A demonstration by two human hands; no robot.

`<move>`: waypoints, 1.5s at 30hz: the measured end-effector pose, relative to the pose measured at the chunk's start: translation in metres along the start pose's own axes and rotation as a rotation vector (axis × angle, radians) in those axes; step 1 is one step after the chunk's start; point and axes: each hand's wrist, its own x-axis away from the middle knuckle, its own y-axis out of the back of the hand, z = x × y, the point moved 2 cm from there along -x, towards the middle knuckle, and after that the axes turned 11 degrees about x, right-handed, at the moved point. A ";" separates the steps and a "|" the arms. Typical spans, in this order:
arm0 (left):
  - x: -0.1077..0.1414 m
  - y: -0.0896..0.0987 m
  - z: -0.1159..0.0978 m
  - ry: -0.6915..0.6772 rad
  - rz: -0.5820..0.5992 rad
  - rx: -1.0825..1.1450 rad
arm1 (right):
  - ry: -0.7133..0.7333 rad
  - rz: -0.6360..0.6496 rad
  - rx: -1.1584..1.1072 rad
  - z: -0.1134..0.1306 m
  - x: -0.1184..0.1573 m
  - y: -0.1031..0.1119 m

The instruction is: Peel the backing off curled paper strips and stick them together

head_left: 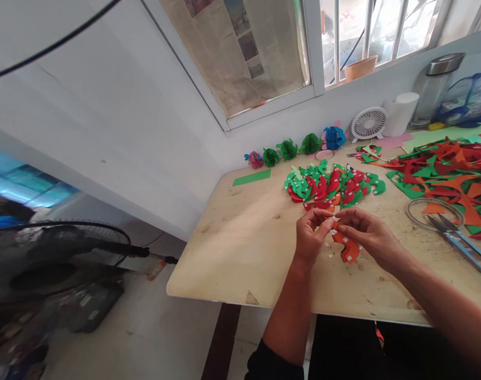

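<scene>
An orange paper piece [349, 249] with small white squares on it hangs from my fingertips above the wooden table. My left hand [312, 232] pinches its upper end between thumb and fingers. Close beside it, my right hand [365, 231] has thumb and fingertips closed on the same piece. Small white squares [330, 256] lie on the tabletop near the piece. Just beyond my hands is a pile of red and green cut paper shapes [323, 184], many with white squares on them.
Scissors [458, 240] and a metal ring [412, 214] lie at the right, beside heaped paper scraps [458, 179]. Along the wall stand paper figures [288, 150], a small white fan [369, 124] and a glass bottle [434, 92]. A green strip [252, 177] lies on the table [232, 243].
</scene>
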 end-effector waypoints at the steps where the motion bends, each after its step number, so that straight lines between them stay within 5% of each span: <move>1: 0.000 0.001 0.001 -0.012 0.000 -0.025 | -0.003 0.000 0.002 0.000 0.000 0.000; 28: -0.001 -0.001 0.001 -0.016 -0.083 0.005 | -0.046 0.013 -0.014 -0.004 -0.002 0.003; 32: -0.002 0.000 0.005 0.080 -0.088 -0.012 | -0.047 -0.127 -0.069 -0.003 -0.004 0.010; 37: 0.000 -0.004 0.014 0.304 0.077 -0.042 | -0.012 -0.223 -0.078 -0.002 -0.005 0.015; 45: 0.001 -0.009 0.014 0.313 0.013 0.010 | 0.001 -0.236 -0.027 0.002 -0.005 0.014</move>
